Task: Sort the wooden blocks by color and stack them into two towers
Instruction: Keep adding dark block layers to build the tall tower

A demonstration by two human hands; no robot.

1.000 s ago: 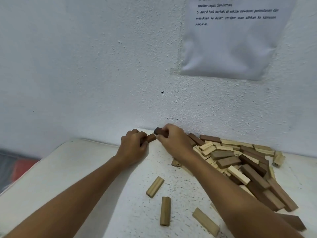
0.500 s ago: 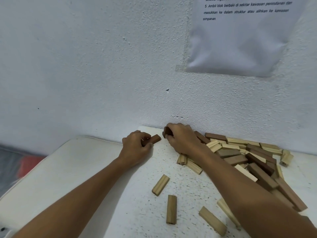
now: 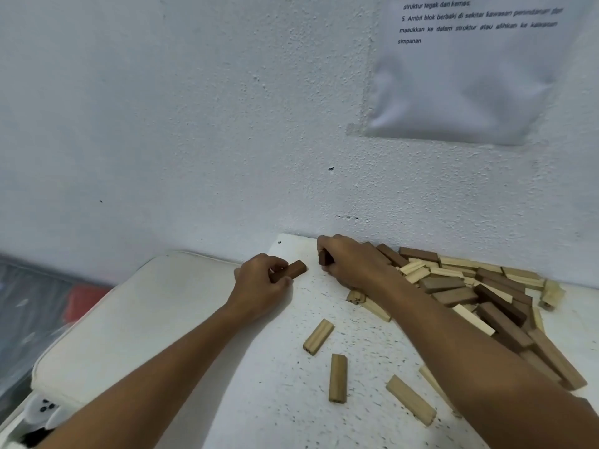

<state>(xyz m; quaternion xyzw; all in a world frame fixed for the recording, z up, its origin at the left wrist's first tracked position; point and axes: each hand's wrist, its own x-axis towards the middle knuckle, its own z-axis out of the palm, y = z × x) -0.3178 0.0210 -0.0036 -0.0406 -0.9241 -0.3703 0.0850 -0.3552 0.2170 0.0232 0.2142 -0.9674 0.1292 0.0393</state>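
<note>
Both hands reach out over the white speckled bench (image 3: pixel 291 400) toward the wall. The left hand (image 3: pixel 259 283) is curled around one end of a dark brown block (image 3: pixel 291 269), fingers over the top and thumb underneath, so that the block's free end sticks out to the right, lying low just above or on the bench. The right hand (image 3: pixel 350 262) sits just beside it, closed on a second dark block (image 3: pixel 325 258) of which only a short end shows between the fingers and thumb. A small gap separates the two blocks.

Behind and to the right of the right hand lies the unsorted pile of blocks (image 3: pixel 479 293), dark and pale pieces mixed and overlapping, pushed up near the foot of the wall; the right forearm (image 3: pixel 453 345) crosses over its near edge. Three pale blocks lie loose on the bench in front of the pile: one angled (image 3: pixel 318 337) between the two forearms, one lying straight (image 3: pixel 338 378) nearer the camera, and a third (image 3: pixel 411 399) slanting beside the right forearm.

A sheet of printed paper (image 3: pixel 479 76) hangs on the white textured wall (image 3: pixel 194 124) above the pile. No tower stands on the bench yet.
</note>
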